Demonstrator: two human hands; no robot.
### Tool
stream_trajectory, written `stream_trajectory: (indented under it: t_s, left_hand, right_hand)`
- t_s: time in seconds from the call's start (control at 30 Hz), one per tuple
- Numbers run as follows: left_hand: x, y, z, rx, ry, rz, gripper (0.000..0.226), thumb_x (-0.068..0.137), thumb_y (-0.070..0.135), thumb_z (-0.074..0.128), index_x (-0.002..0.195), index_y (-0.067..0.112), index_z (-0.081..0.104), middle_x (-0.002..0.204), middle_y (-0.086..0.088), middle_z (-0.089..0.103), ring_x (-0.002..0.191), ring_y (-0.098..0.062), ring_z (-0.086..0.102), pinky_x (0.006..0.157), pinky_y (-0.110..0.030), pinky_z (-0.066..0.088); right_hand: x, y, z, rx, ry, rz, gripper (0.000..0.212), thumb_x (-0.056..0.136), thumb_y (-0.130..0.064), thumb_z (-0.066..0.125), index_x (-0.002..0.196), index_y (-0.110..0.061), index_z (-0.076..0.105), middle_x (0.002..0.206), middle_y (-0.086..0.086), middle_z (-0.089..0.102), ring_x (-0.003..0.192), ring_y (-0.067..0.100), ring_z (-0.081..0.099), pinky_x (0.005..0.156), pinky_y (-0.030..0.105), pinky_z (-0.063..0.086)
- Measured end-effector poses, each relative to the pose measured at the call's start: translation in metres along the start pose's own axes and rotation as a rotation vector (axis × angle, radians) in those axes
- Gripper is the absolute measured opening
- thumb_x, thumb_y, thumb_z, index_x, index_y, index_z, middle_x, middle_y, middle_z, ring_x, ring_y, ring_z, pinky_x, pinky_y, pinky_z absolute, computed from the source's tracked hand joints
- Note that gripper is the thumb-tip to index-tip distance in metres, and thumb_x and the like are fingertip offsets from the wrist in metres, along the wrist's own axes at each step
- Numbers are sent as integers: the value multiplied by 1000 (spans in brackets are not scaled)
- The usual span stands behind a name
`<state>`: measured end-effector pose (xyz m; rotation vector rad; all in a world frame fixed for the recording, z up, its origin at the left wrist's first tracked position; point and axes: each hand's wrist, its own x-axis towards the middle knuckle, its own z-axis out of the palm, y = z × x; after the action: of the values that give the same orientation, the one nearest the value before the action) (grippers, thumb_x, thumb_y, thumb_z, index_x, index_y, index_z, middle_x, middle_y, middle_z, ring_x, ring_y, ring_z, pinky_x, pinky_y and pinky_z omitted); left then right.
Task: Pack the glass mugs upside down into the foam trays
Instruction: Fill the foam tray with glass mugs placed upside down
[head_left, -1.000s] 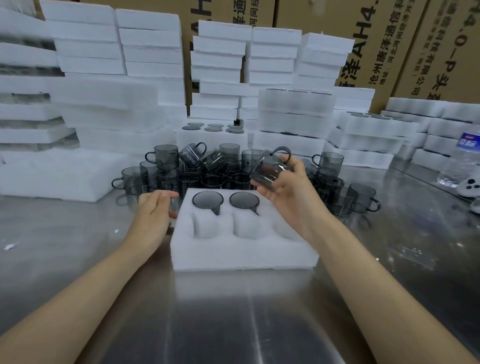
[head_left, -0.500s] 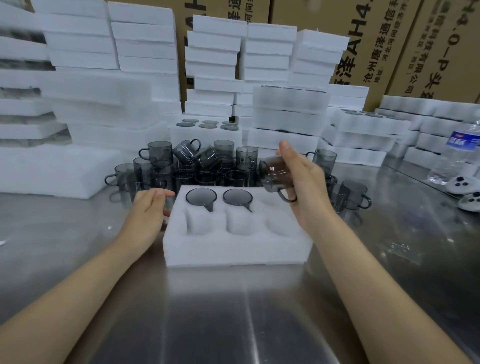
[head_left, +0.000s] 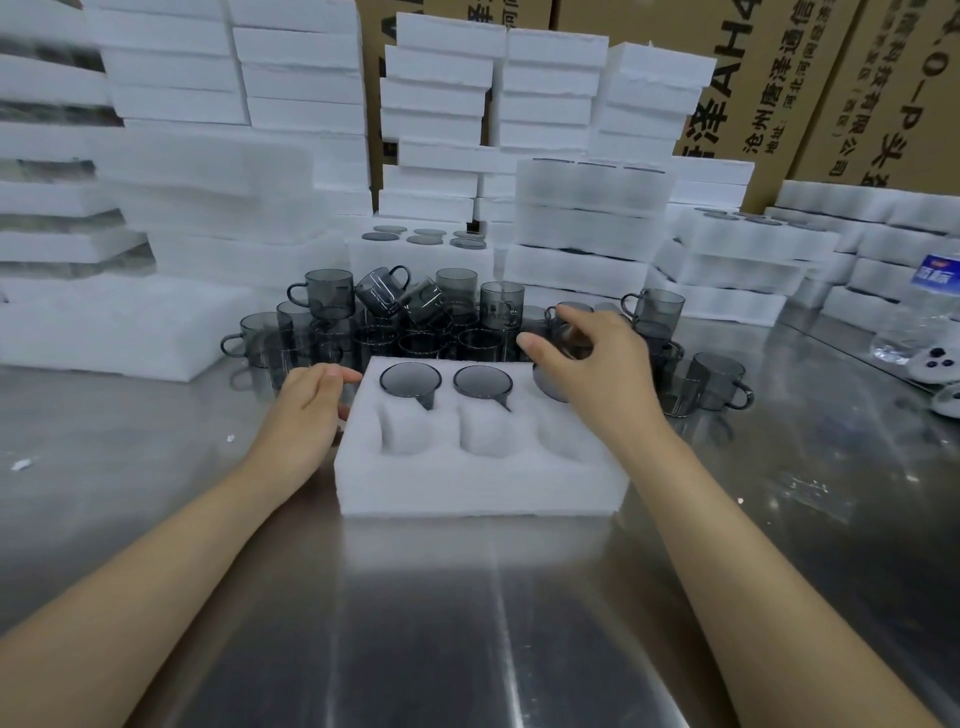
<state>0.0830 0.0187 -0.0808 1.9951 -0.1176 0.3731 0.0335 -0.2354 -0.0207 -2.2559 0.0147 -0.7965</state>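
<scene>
At the far left, stacks of white foam trays (head_left: 171, 78) rise from the steel table (head_left: 467, 623), with a low foam slab (head_left: 119, 327) lying in front of them. The left hand (head_left: 306, 410) rests against the left edge of the near foam tray (head_left: 478, 478), its fingers loosely curled and touching the foam, gripping nothing. Behind it stands a crowd of loose smoky glass mugs (head_left: 395, 317), mostly upright, a couple tipped on top of the others. In the near tray, the far row holds two mugs upside down: the left inverted mug (head_left: 410, 380) and the middle inverted mug (head_left: 482, 383), each with its handle pointing toward the near side. The three pockets of the near row are unfilled. The right hand (head_left: 587, 364) is closed around a third mug (head_left: 553, 382), base up, at the far right pocket; how deep it sits cannot be told. Farther right lie more mugs, more filled foam trays (head_left: 748, 244), a water bottle (head_left: 924, 306) and a white controller (head_left: 935, 364). Printed cardboard boxes (head_left: 810, 78) stand along the far side.
</scene>
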Motion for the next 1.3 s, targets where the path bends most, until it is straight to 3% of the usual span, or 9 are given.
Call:
stream_trajectory:
  t_s: [0.17,0.3,0.43,0.63,0.8,1.03,1.13,1.27,1.3]
  left_hand:
    - [1,0,0,-6,-41,10,38,105,25,28,106,12,64,119,-13,50,79,-12,58,63,-18,43]
    - [0,-2,0,17,-44,17,38,104,23,29,105,11,65,115,-13,50,76,11,52,58,1,35]
    - [0,-3,0,14,-55,16,37,104,20,29,106,10,64,115,-15,51,71,20,47,57,4,33]
    - [1,-4,1,7,-69,25,37,104,19,29,104,10,64,116,-15,52,71,20,47,58,4,32]
    - [-1,-3,1,-2,-77,27,37,104,20,28,106,10,64,118,-14,52,70,21,47,57,5,32]
    - [-1,-3,0,2,-85,25,36,104,22,29,107,12,63,117,-10,53,76,21,47,59,5,31]
    - [-1,-3,0,5,-87,23,35,104,23,30,106,14,63,116,-9,53,89,9,47,60,5,32]
    - [-2,-1,-1,7,-90,33,34,103,21,30,105,12,63,115,-9,54,103,-8,45,59,5,32]
    - [-2,0,-1,11,-92,37,34,103,21,30,105,12,63,114,-9,54,105,-9,44,59,4,32]
  right_hand:
    - [-1,1,3,-54,-57,-45,59,86,-32,62,141,-18,46,120,1,53,115,15,48,93,22,34]
    - [-1,5,6,-155,-136,-46,58,87,-44,65,136,-17,52,127,5,49,121,19,45,93,22,33]
    - [-1,6,8,-249,-162,-77,56,92,-46,57,140,-17,48,128,3,46,122,20,44,95,31,40]
    - [0,6,2,-482,-403,-83,59,100,-50,31,152,-24,22,153,-6,23,133,21,36,98,41,38]
    - [5,9,-6,-378,-567,-22,62,102,-39,31,153,-31,-4,158,-23,-3,143,16,21,109,46,31]
    - [12,21,-19,-40,-589,85,51,99,-26,50,147,-30,34,153,-13,26,127,13,45,112,33,31]
    - [10,25,-22,-42,-563,15,45,96,-27,56,141,-30,47,141,-15,39,114,16,53,97,15,37]
    - [7,26,-21,-31,-522,-59,42,96,-26,57,137,-32,51,128,-15,49,114,25,50,96,22,37]
    - [7,26,-23,-29,-547,-55,44,96,-25,57,138,-33,49,130,-15,48,115,24,49,94,17,36]
